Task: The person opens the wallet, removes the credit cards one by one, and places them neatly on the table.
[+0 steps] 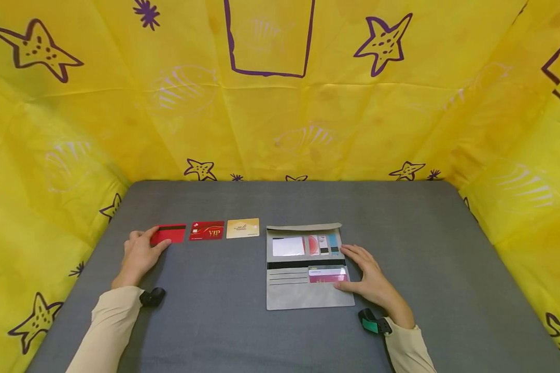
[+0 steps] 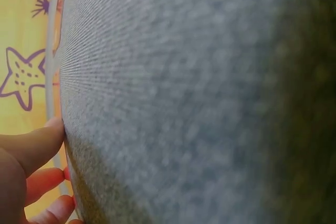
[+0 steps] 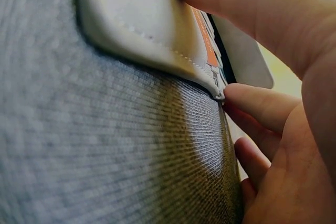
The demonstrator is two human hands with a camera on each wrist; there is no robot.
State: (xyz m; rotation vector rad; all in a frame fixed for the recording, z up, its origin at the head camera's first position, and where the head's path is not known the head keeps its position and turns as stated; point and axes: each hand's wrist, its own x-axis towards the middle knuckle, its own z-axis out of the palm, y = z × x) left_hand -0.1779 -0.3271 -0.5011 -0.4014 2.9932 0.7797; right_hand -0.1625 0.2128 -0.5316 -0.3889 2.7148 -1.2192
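At the left end of a row of cards, my left hand [image 1: 140, 254] pinches a red card [image 1: 172, 234] with a dark stripe, thumb at the lower edge and fingertips by the upper left corner. The card lies flat. An open grey wallet [image 1: 287, 298] is spread out near the middle. On its right side rests my right hand [image 1: 368, 274], thumb on the lower half and fingertips against the right edge. Several cards fill the wallet's slots, among them a pink and white card [image 1: 327, 274] below the fold. Thumb and index finger touch the wallet in the right wrist view too.
A dark red VIP card [image 1: 207, 230] and a gold card [image 1: 243, 228] lie in line between the red card and the wallet. All sit on a grey cloth-covered table [image 1: 214, 331]. Yellow printed curtains [image 1: 261, 114] enclose its back and sides.
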